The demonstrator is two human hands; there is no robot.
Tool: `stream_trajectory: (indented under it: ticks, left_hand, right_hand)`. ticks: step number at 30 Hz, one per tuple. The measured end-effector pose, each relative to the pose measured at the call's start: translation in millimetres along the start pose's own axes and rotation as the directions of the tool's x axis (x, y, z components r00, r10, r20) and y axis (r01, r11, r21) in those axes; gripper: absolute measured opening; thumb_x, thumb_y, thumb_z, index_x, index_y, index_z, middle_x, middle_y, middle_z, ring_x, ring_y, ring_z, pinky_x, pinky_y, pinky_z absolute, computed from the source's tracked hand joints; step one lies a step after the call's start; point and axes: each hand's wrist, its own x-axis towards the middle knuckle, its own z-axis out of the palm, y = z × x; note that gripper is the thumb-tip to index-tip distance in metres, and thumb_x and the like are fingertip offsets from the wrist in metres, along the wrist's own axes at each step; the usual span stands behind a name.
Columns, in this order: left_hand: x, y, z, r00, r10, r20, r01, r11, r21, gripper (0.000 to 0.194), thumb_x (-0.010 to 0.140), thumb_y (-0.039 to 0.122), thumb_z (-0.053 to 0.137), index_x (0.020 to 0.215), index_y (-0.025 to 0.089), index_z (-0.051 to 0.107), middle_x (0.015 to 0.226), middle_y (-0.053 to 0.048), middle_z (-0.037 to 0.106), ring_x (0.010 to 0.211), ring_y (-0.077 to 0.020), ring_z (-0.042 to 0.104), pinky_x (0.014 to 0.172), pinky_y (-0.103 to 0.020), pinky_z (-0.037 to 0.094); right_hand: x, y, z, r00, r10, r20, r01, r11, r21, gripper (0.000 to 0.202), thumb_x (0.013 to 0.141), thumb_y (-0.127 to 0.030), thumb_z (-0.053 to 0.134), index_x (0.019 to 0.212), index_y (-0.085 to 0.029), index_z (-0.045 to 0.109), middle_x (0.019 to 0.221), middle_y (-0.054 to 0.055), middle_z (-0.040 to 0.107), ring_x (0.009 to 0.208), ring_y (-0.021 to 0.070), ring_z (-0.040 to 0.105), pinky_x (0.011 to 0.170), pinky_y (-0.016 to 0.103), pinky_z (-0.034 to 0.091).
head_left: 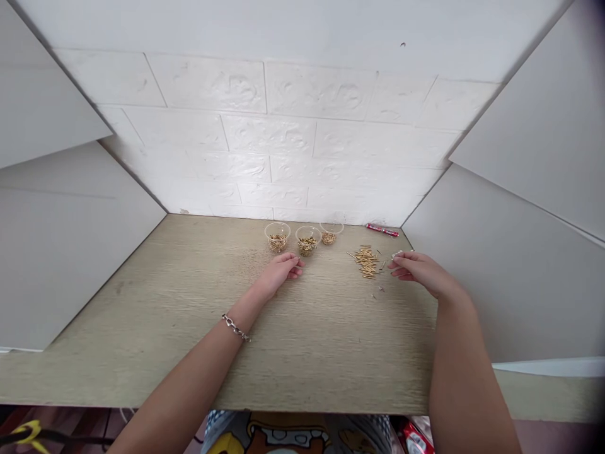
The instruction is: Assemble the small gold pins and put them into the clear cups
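Many gold sticks [367, 262] beside right hand [416, 270], clear cups [307, 236] beyond left hand [280, 271], each grip narrow, contents unclear.

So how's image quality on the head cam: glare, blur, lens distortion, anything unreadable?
Head view: soft glare on the white brick wall; dark vignetting at the right edge, worst in the top corner; wide-angle stretch on the forearms; clear cups wash out at their rims; small bits at the hands' fingertips too small to identify.
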Motion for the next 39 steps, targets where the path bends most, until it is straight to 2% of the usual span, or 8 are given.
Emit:
stream_trajectory:
  ticks: [2,4,9,12,14,22,32,39]
  left_hand:
    - [0.8,-0.3,0.7,1.0,0.013,0.003,-0.013,0.999,0.041,0.015,0.073,0.027,0.048,0.073,0.013,0.054,0.082,-0.005,0.058,0.064,-0.008,0.052,0.06,-0.021,0.041]
    - [2.2,-1.1,0.9,1.0,0.027,0.003,-0.027,0.995,0.096,0.016,0.074,0.026,0.046,0.071,0.013,0.054,0.077,-0.004,0.058,0.063,-0.0083,0.052,0.06,-0.022,0.041]
    - [4.3,-2.2,-0.4,0.997,0.052,0.056,-0.062,0.977,0.205,0.017,0.076,0.026,0.043,0.071,0.013,0.053,0.067,-0.002,0.055,0.059,-0.0084,0.049,0.061,-0.022,0.04]
    - [3.2,-1.5,-1.1,0.986,0.096,0.139,-0.132,0.951,0.281,0.019,0.076,0.028,0.043,0.072,0.013,0.054,0.065,-0.001,0.054,0.06,-0.0088,0.048,0.061,-0.022,0.039]
    - [2.1,-1.2,-1.6,0.975,0.131,0.18,-0.185,0.927,0.325,0.022,0.075,0.032,0.043,0.073,0.014,0.055,0.065,-0.001,0.053,0.061,-0.0096,0.048,0.061,-0.022,0.039]
    - [0.2,-3.8,-3.0,0.946,0.204,0.254,-0.311,0.797,0.518,0.026,0.074,0.036,0.043,0.066,0.015,0.056,0.061,0.001,0.051,0.058,-0.0111,0.044,0.056,-0.021,0.034]
    - [-1.8,-0.6,0.6,0.928,0.244,0.281,-0.368,0.72,0.588,0.024,0.075,0.032,0.041,0.059,0.016,0.052,0.059,0.001,0.05,0.059,-0.012,0.043,0.054,-0.021,0.031]
    - [-3.3,0.3,2.6,0.929,0.258,0.267,-0.368,0.73,0.576,0.023,0.074,0.031,0.043,0.06,0.016,0.053,0.06,0.001,0.051,0.061,-0.0129,0.044,0.056,-0.022,0.032]
  right_hand:
    - [3.0,-5.6,15.6,0.998,-0.039,0.054,0.039,0.999,0.001,0.021,0.068,-0.037,0.053,0.075,-0.018,0.056,0.085,0.006,0.061,0.069,0.0132,0.056,0.06,0.023,0.045]
    - [6.7,-13.2,40.0,0.987,-0.139,0.077,0.14,0.99,0.001,0.02,0.069,-0.038,0.051,0.072,-0.018,0.055,0.077,0.003,0.06,0.062,0.0109,0.054,0.052,0.021,0.042]
    - [3.3,-33.0,119.5,0.95,-0.308,0.045,0.303,0.948,0.099,0.02,0.069,-0.038,0.049,0.072,-0.019,0.053,0.062,-0.002,0.051,0.047,0.0077,0.045,0.045,0.02,0.037]
    - [-5.7,-37.1,153.7,0.913,-0.4,-0.08,0.407,0.909,0.094,0.019,0.07,-0.037,0.049,0.073,-0.019,0.054,0.06,-0.002,0.051,0.049,0.0095,0.045,0.05,0.023,0.038]
    - [-9.5,-36.3,164.9,0.898,-0.428,-0.103,0.439,0.885,0.156,0.021,0.071,-0.039,0.048,0.075,-0.019,0.053,0.06,-0.001,0.052,0.051,0.0106,0.047,0.051,0.024,0.04]
    - [-6.9,-30.3,167.9,0.933,-0.35,0.078,0.267,0.822,0.503,0.028,0.065,-0.045,0.056,0.075,-0.019,0.05,0.077,0.003,0.06,0.066,0.0129,0.055,0.061,0.027,0.045]
    - [-8.1,-29.7,168.3,0.93,-0.355,0.096,0.244,0.792,0.559,0.026,0.064,-0.042,0.059,0.074,-0.018,0.052,0.075,0.002,0.061,0.066,0.0115,0.056,0.066,0.028,0.046]
    - [-4.9,-26.9,168.2,0.934,-0.336,0.119,0.208,0.787,0.581,0.028,0.061,-0.043,0.062,0.071,-0.019,0.053,0.071,0.002,0.062,0.069,0.0143,0.058,0.075,0.033,0.046]
